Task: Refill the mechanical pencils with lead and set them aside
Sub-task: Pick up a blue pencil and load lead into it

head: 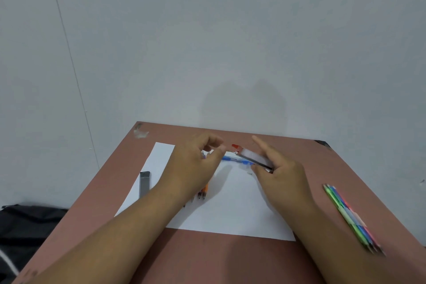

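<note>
Pinkish desk (230, 258), white paper (230, 210) mid-desk. Done-looking pencils (352, 217) lie along the right edge, pts toward me. Right hand (283, 177) grips the lead case (251, 157), red cap aimed left at the left hand (196, 163), fingers curled, can't tell if holding anything. Blue pencil (232, 158) lies crosswise btwn the hands, nr the far edge. Left looks closer imo.

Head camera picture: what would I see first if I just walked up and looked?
First, two hands over the white paper mid-table: the right hand holds a clear lead case with an open red cap, and the left hand curls its fingers beside it. A blue mechanical pencil lies between them. Colorful pencils lie in a row at the table's right edge, and a gray lead case lies on the left.
</note>
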`<state>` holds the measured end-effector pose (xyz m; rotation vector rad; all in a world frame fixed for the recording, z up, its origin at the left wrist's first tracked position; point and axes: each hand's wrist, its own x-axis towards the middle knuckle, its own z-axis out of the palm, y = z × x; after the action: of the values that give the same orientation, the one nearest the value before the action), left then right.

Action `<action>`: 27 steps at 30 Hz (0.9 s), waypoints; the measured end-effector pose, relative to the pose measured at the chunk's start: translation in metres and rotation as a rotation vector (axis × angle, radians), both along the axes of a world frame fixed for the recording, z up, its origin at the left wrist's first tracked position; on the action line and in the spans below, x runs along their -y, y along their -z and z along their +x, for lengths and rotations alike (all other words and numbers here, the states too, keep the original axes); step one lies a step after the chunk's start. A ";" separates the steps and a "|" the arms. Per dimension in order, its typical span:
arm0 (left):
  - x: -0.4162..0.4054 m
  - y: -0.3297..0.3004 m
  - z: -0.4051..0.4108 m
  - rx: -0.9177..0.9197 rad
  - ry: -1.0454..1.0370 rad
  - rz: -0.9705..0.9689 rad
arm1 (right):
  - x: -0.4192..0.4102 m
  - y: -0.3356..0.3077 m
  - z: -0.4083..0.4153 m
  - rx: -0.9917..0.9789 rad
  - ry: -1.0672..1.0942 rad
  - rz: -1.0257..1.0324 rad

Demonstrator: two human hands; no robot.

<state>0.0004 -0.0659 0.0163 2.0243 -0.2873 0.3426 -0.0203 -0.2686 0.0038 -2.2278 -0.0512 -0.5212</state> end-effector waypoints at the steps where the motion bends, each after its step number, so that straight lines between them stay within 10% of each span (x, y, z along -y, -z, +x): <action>1: 0.000 0.001 0.001 -0.004 -0.003 0.013 | 0.000 0.000 0.000 -0.010 0.001 0.022; 27: -0.010 0.004 0.016 0.010 -0.172 -0.219 | 0.002 -0.001 -0.002 -0.126 -0.061 0.294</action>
<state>0.0160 -0.0556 0.0126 1.8351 -0.0769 0.4703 -0.0224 -0.2705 0.0045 -1.9597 0.0221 -0.3313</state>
